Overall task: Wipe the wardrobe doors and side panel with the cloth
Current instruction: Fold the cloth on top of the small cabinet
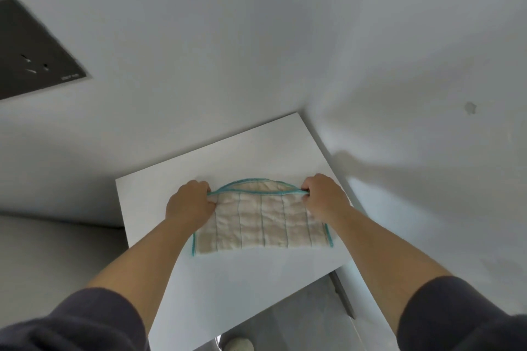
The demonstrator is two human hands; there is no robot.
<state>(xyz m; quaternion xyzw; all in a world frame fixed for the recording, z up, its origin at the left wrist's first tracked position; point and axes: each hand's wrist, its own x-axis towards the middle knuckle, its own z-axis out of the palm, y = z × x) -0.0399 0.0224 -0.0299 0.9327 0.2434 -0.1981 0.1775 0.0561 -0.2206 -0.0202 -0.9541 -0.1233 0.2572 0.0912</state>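
Note:
A cream quilted cloth (262,222) with a teal edge lies folded on a white flat panel (228,288) in the middle of the view. My left hand (189,204) pinches the cloth's far left corner. My right hand (325,194) pinches its far right corner. The far edge of the cloth arches up between the two hands, showing two layers. The near edge lies flat on the panel.
White walls (399,94) meet in a corner just beyond the panel. A dark rectangular plate (31,51) is set in the left wall. Grey floor (308,319) and a light shoe (239,345) show below the panel's near edge.

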